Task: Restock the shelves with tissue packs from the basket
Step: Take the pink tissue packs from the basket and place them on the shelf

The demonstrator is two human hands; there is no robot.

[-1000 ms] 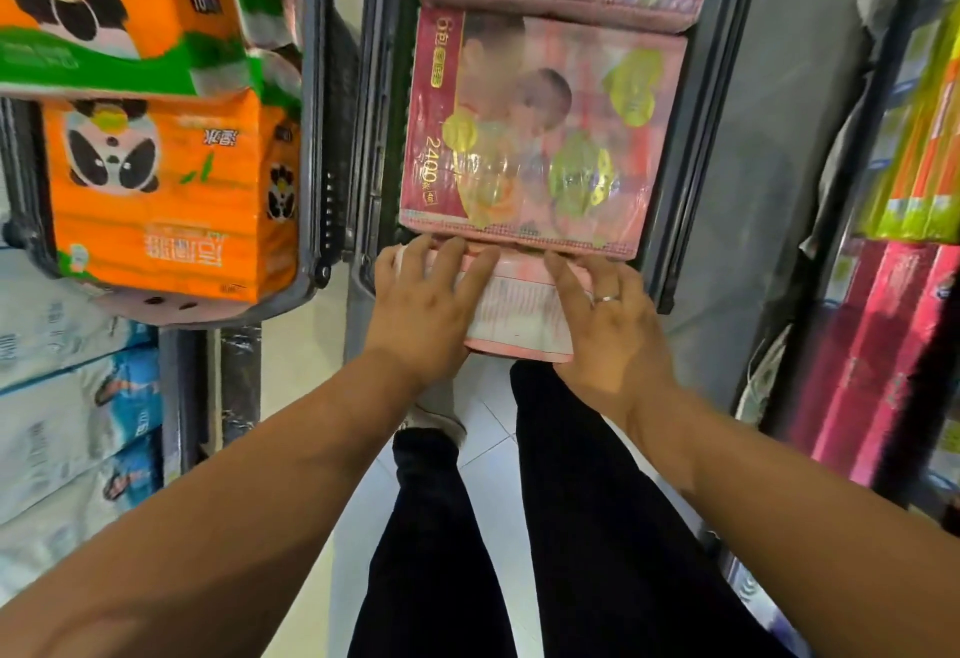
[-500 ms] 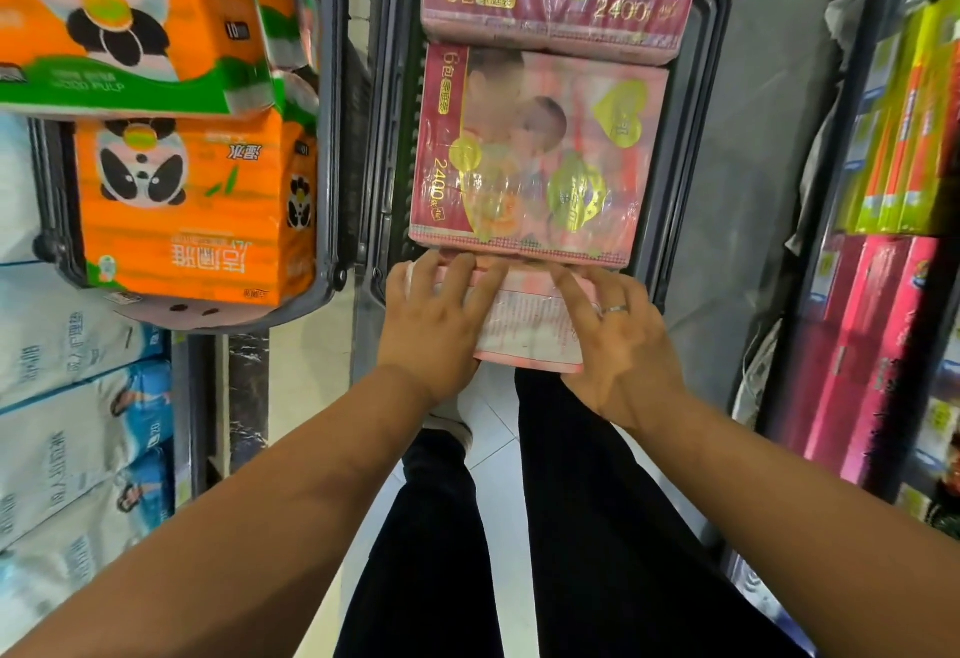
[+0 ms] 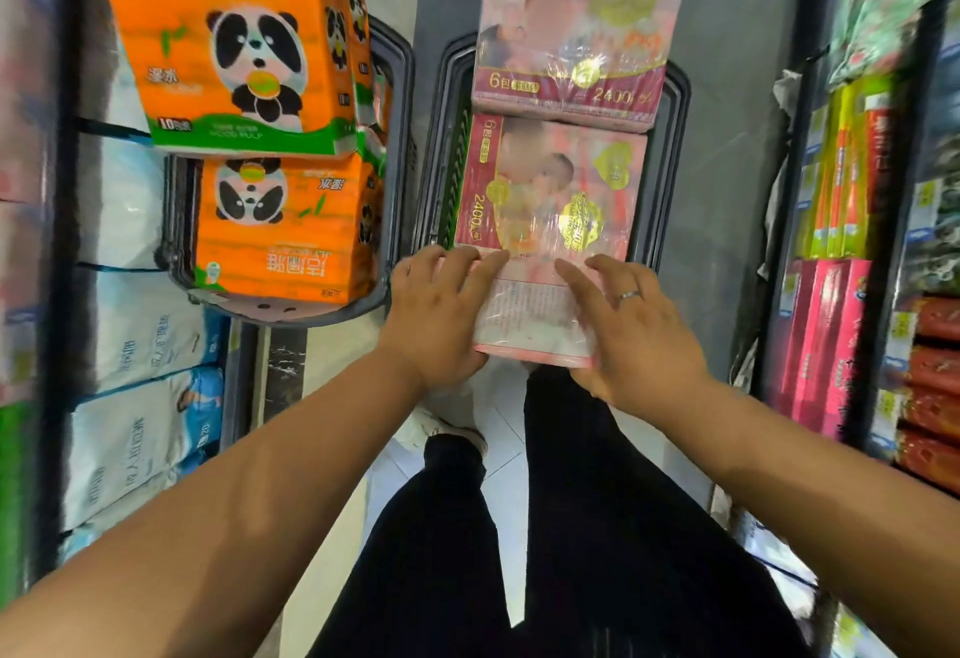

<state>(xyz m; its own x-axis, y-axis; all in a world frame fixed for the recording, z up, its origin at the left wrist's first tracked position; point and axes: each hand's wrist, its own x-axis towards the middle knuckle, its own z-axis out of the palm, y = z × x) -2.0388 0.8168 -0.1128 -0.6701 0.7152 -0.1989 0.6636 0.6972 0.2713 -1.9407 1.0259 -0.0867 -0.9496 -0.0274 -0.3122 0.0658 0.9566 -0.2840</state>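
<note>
A pink tissue pack [image 3: 550,189] lies in the near end of a dark grey basket [image 3: 670,179] on the floor in front of me. My left hand [image 3: 436,314] and my right hand [image 3: 628,330] clasp its near end face, fingers laid over the top edge. The thumbs are hidden under the pack. A second pink pack [image 3: 576,33] lies just beyond it in the same basket.
A second grey basket [image 3: 395,137] to the left carries two orange panda tissue packs [image 3: 280,226]. Shelves with white and blue packs [image 3: 140,335] line the left side. Shelves with red, pink and yellow packs [image 3: 826,335] line the right. My legs stand in the narrow aisle.
Both hands stay on the near end of the pink pack. My view has tilted up, so both baskets sit lower in the frame. My right fingers have spread a little.
</note>
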